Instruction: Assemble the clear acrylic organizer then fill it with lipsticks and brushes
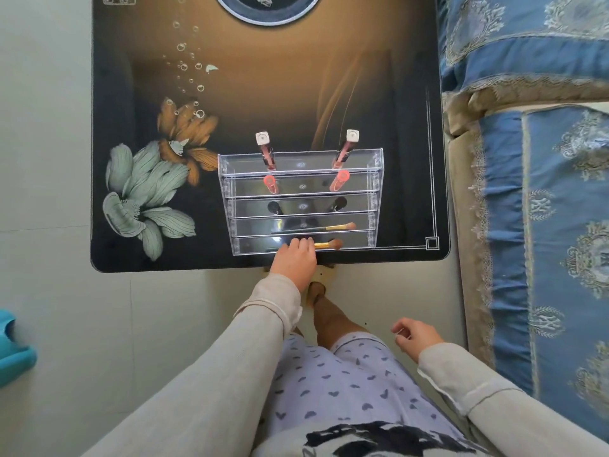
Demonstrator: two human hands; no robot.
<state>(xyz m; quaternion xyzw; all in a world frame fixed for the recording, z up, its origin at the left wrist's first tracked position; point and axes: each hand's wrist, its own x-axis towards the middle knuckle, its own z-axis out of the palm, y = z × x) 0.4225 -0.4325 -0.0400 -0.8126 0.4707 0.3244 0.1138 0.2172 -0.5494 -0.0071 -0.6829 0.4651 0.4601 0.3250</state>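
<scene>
Organizer (301, 201) near table (164, 258) edge | left hand (294, 260) grasping brush (324, 245) | right hand (416, 336) released

clear glossy plastic organizer (301, 199) on a glossy printed tabletop (263, 94).

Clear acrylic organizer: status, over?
Left hand on gold-ferruled brush in front tier, grip unclear. Right hand free, off table. Clear acrylic tiered organizer assembled; lipsticks in back tiers. Nothing blocking.
</scene>
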